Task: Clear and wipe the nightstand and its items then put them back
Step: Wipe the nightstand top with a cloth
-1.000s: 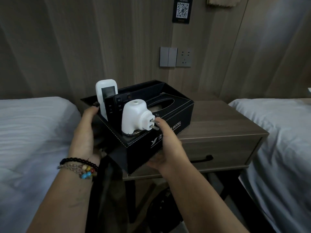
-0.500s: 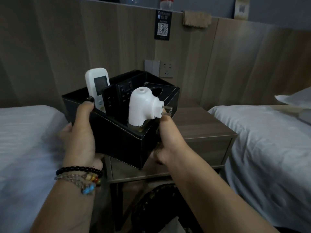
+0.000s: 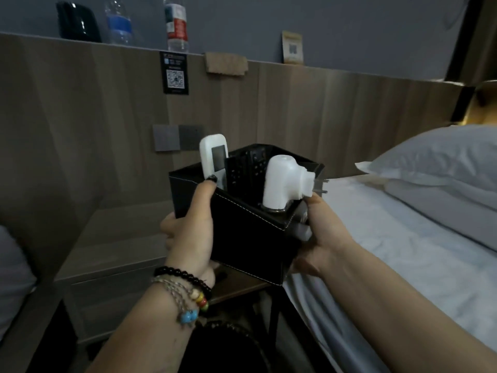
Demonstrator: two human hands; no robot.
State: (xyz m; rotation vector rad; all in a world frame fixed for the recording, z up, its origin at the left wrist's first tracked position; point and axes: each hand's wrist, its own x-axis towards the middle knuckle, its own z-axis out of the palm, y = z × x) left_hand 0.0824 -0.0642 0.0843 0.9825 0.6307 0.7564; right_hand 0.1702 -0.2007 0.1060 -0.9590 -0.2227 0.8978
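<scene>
A black leather organiser box (image 3: 250, 232) hangs in the air in front of me, lifted off the wooden nightstand (image 3: 121, 238) at lower left. Both hands carry it: my left hand (image 3: 191, 227) grips its left side with the thumb over the rim, and my right hand (image 3: 320, 232) grips its right side. Standing in the box are a white remote (image 3: 213, 157), a black remote (image 3: 242, 170) and a white plug-in device (image 3: 282, 184) with its prongs pointing right.
A bed with white sheet (image 3: 403, 251) and pillow (image 3: 441, 157) lies to the right. On the ledge above the wooden headboard panel stand two bottles (image 3: 176, 22), a dark object (image 3: 78, 22), a folded brown cloth (image 3: 226, 64) and a card (image 3: 292, 48). Wall switches (image 3: 177, 137) sit behind the box.
The box has been lifted off the nightstand and carried to the right, toward the right bed. Both hands keep their hold, and my view has turned right and upward.
</scene>
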